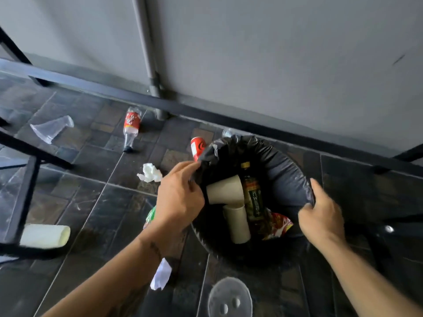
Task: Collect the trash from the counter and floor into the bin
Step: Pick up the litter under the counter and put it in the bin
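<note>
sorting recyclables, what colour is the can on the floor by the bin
Red with white markings; the can lies beside the bin, seen in the head view.

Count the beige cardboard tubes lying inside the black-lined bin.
2. One beige cardboard tube lies crosswise near the left hand; the other sits below it, pointing toward the camera. More could be buried under the green bottle and red wrapper.

We record: bin liner (283, 170), thin black plastic, faintly glossy; paper cups (225, 189), matt beige; floor tiles (91, 202), dark stone, slightly shiny; clear plastic bottle (131, 128), upper left; crumpled white tissue (150, 173); red can (197, 145), glossy metal.
</note>
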A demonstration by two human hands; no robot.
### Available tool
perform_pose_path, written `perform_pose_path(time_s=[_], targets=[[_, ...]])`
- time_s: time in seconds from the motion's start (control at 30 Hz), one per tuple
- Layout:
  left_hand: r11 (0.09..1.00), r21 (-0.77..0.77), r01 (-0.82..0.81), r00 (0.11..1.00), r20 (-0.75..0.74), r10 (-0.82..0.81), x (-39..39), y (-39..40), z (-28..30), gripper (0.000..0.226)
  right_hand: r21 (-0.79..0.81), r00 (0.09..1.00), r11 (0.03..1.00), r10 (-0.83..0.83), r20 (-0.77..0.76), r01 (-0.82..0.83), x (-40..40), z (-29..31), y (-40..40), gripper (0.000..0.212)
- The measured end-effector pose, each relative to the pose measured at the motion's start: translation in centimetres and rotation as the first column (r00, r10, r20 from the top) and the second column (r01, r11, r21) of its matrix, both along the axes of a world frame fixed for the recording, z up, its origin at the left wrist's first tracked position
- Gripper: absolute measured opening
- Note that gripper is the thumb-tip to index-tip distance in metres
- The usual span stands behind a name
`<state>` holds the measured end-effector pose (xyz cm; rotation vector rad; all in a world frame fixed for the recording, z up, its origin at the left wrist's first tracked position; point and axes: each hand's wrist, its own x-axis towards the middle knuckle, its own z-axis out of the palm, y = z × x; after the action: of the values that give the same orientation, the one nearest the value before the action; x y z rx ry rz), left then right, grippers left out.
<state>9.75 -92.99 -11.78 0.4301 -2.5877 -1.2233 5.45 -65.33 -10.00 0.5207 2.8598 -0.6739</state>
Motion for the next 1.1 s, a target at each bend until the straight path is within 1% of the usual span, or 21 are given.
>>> perform_pose_path(time_s=[0.17, 0.3, 0.37, 0.4, 0.47, 0.5, 0.53, 0.57, 0.63, 0.73, 0.8, 0.87, 0.93, 1.0, 1.03, 1.1], targets=[[0.998, 0.045, 0.045, 0.999, -0.027, -0.044, -0.5, 0.3, -1.7, 0.052, 0.034, 0.999, 0.999, 0.027, -0.026, -0.026, -0.7, -0.3, 1.2, 0.066], [0.989, 0.079, 0.129, 0.985, -0.128, -0.118, -0.5, -0.8, -2.3, 0.036, 0.106, 0.998, 0.993, 0.059, -0.007, -0.058, -0.7, -0.5, 1.1, 0.069], [0.991, 0.083, 0.102, 0.986, -0.14, -0.09, 0.7, -2.0, -3.3, 0.035, 0.143, 0.997, 0.987, 0.072, 0.016, -0.073, -0.2, -0.8, 0.8, 0.073], [0.994, 0.086, 0.061, 0.992, -0.117, -0.051, 1.5, -2.7, -3.9, 0.036, 0.174, 0.996, 0.981, 0.079, 0.041, -0.085, 0.1, -0.8, 0.5, 0.076], [0.997, 0.071, -0.016, 1.0, -0.009, 0.017, 3.2, -4.3, -5.5, 0.038, 0.27, 0.99, 0.953, 0.132, 0.051, -0.141, 0.3, -0.1, -0.6, 0.081], [0.999, 0.04, -0.033, 0.997, 0.069, 0.03, 4.0, -5.1, -6.4, 0.041, 0.31, 0.981, 0.931, 0.194, 0.028, -0.193, 0.4, 0.5, -1.6, 0.08], [0.999, 0.006, -0.039, 0.989, 0.146, 0.038, 4.8, -5.9, -7.2, 0.043, 0.317, 0.962, 0.914, 0.271, -0.01, -0.254, 0.4, 1.3, -2.8, 0.078], [0.999, -0.026, -0.042, 0.977, 0.208, 0.046, 5.5, -6.7, -7.9, 0.042, 0.28, 0.934, 0.903, 0.354, -0.057, -0.325, 0.3, 2.0, -4.3, 0.074], [0.996, -0.08, -0.046, 0.957, 0.283, 0.067, 6.7, -7.9, -9.4, 0.036, 0.155, 0.852, 0.864, 0.5, -0.157, -0.479, 0.2, 3.6, -7.7, 0.065], [0.989, -0.144, -0.033, 0.92, 0.383, 0.086, 8.7, -8.6, -11.8, 0.034, 0.027, 0.703, 0.739, 0.651, -0.287, -0.673, 0.1, 5.3, -12.7, 0.053], [0.984, -0.18, 0.017, 0.876, 0.476, 0.072, 9.7, -8.4, -13.2, 0.045, -0.033, 0.618, 0.639, 0.728, -0.296, -0.768, 0.4, 5.5, -15.9, 0.048], [0.978, -0.196, 0.066, 0.822, 0.566, 0.059, 10.3, -7.8, -14.0, 0.063, -0.052, 0.533, 0.54, 0.805, -0.262, -0.84, 1.0, 4.8, -19.1, 0.046], [0.982, -0.173, 0.072, 0.771, 0.635, 0.055, 10.6, -7.3, -14.4, 0.079, -0.049, 0.468, 0.468, 0.86, -0.204, -0.882, 1.8, 3.4, -21.9, 0.045], [0.988, -0.137, 0.065, 0.715, 0.697, 0.05, 11.1, -6.9, -14.9, 0.096, -0.029, 0.43, 0.43, 0.891, -0.145, -0.902, 3.0, 1.4, -24.1, 0.043], [0.988, -0.134, 0.071, 0.682, 0.73, 0.05, 11.3, -6.9, -15.1, 0.103, -0.025, 0.425, 0.425, 0.898, -0.115, -0.905, 3.7, 0.3, -24.9, 0.042], [0.986, -0.144, 0.085, 0.628, 0.776, 0.059, 11.7, -7.0, -15.6, 0.115, -0.052, 0.461, 0.459, 0.886, -0.043, -0.887, 5.5, -2.2, -25.7, 0.042]])
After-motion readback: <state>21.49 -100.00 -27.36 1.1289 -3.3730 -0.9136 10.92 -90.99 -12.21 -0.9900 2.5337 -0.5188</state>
